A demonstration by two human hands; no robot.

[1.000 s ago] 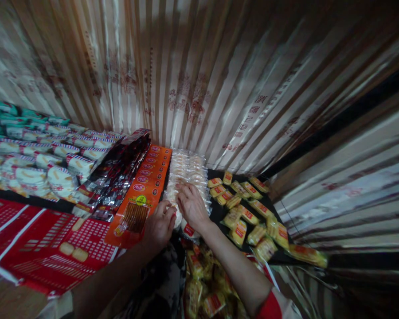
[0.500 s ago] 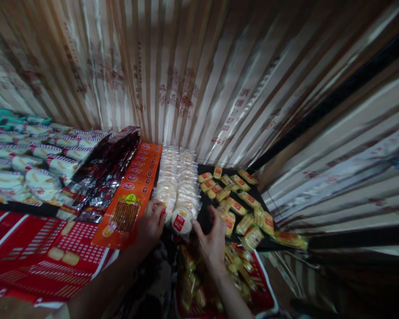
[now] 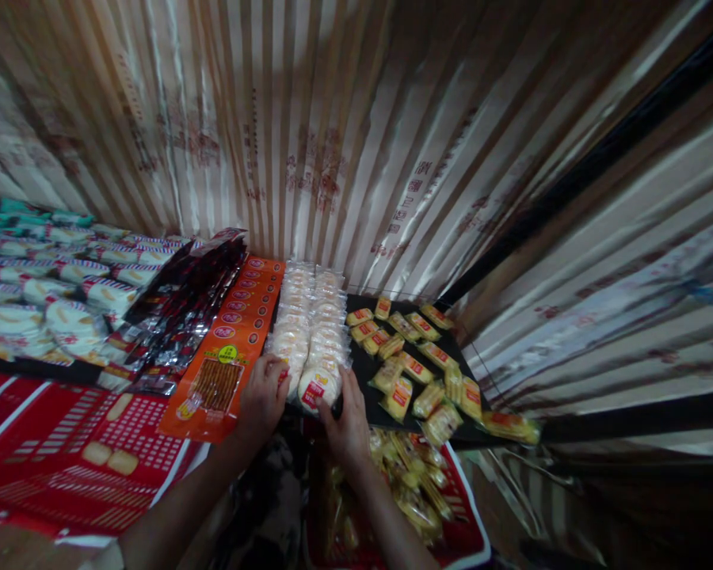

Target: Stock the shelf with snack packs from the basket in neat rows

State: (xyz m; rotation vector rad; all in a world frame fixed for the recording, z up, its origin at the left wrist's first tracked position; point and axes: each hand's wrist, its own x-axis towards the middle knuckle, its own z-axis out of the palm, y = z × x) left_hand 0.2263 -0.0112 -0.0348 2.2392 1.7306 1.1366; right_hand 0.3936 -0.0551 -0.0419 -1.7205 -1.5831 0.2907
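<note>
Since half a second ago, right hand [image 3: 345, 419] has come back from the yellow packs [image 3: 413, 368] to the rice cakes [image 3: 309, 332]. Head view: both hands cup the front of two pale, clear-wrapped rows, left hand [image 3: 264, 396] curled, right fingers spread round the red-labelled front pack [image 3: 316, 388], beside orange packs [image 3: 231, 340].

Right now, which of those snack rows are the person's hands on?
The two rows of round white cracker packs, between the orange packets and the scattered yellow snacks. Left hand and right hand touch their near end.
</note>
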